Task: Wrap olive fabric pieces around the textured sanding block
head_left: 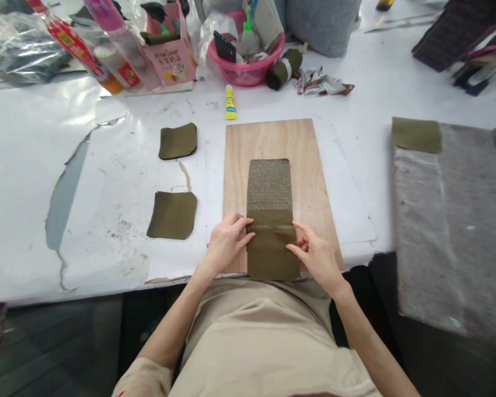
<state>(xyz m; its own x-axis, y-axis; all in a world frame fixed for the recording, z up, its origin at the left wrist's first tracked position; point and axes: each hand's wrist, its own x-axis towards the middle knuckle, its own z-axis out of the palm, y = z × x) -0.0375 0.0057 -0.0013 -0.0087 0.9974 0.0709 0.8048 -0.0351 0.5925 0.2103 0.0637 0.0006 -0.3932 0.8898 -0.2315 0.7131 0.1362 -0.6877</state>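
Note:
A strip of olive fabric (pixel 273 256) lies lengthwise on a thin wooden board (pixel 268 140), its near end reaching the board's front edge. Its far part is a speckled, ribbed fabric panel (pixel 268 182), and a pale line crosses it where plain and speckled parts come close. At the left edge, my left hand (pixel 228 240) holds the cloth near that line between thumb and fingers. Opposite it, my right hand (pixel 312 251) grips the right edge, thumb lower and index finger at the line. Any fingertips under the cloth are hidden.
Two piles of olive fabric pieces (pixel 172 215) lie left of the board. A yellow glue tube (pixel 230 103) sits behind it, near a pink basket (pixel 248 74) of tools. At right, a grey padded board (pixel 434 220) carries another olive piece (pixel 416 135). Bottles (pixel 76 47) stand back left.

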